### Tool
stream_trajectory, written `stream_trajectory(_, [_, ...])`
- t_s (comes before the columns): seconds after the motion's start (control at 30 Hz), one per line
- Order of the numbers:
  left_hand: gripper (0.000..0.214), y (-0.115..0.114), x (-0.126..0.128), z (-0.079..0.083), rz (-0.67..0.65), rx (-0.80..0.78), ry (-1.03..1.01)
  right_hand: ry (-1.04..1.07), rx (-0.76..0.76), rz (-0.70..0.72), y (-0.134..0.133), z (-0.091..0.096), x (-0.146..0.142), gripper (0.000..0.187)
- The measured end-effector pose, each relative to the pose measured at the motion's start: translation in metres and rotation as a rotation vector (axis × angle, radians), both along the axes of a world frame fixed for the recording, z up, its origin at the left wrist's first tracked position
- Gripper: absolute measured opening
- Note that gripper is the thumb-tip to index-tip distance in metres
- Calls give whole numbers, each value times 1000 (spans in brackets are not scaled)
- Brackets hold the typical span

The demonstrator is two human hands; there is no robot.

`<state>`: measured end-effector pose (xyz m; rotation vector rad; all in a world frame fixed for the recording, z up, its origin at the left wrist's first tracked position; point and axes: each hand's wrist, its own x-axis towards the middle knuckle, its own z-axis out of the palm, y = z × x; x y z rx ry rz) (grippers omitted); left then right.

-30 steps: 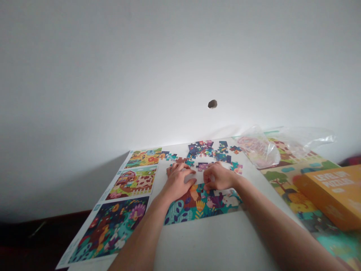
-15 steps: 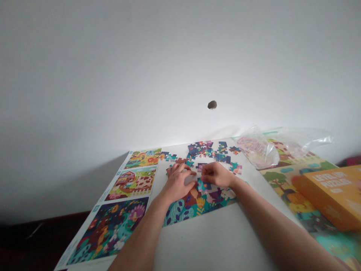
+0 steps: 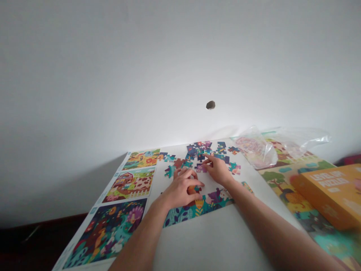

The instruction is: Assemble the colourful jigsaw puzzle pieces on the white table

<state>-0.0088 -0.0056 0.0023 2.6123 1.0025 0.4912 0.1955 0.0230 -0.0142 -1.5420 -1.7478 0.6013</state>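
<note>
Head cam view, and the big change is the right hand (image 3: pixel 218 170): half a second ago it's down near the top edge of the joined section (image 3: pixel 180 216), now it's up at the loose pieces (image 3: pixel 192 150) with the index finger stretched out. Can't tell if it's pinching anything or just touching; the purple piece (image 3: pixel 200 168) is right by the curled fingers.

Left hand (image 3: pixel 180 188) has slid over a bit too. It's palm down on the joined section's upper left part, thumb and index apart, so that grip looks open to me. Whether anything's tucked under the palm, no idea. The teal bit that was poking up around the middle doesn't show there now, and with the hand covering part of it I can't say where it is.

My read: attention's shifted from the joined section to the loose pieces, while the left hand minds the section. That section lies flat on the table (image 3: pixel 191 244), loose pieces beyond it toward the wall. Printed sheet (image 3: pixel 105 233) with 3 pictures on the left; plastic bag (image 3: pixel 256 148) and orange box (image 3: pixel 332 188) on the right.
</note>
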Motion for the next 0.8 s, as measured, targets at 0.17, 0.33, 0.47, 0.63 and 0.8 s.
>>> stream_trajectory(0.17, [14, -3, 3, 2, -69, -49, -4, -177, 87, 39, -5, 1, -4, 45])
stream_trajectory(0.33, [17, -5, 7, 4, -109, -85, -4, -356, 52, -47, -9, 6, -5, 37])
stream_trajectory(0.47, [18, -6, 7, 5, -127, -73, -12, -461, 63, -77, -13, 10, -7, 36])
stream_trajectory(0.63, [17, -9, 8, 6, -152, -58, -12, -524, 112, -67, -15, 10, -9, 42])
stream_trajectory(0.8, [16, 1, 2, -1, 182, 92, -45, -550, 120, -17, -13, 6, -7, 36])
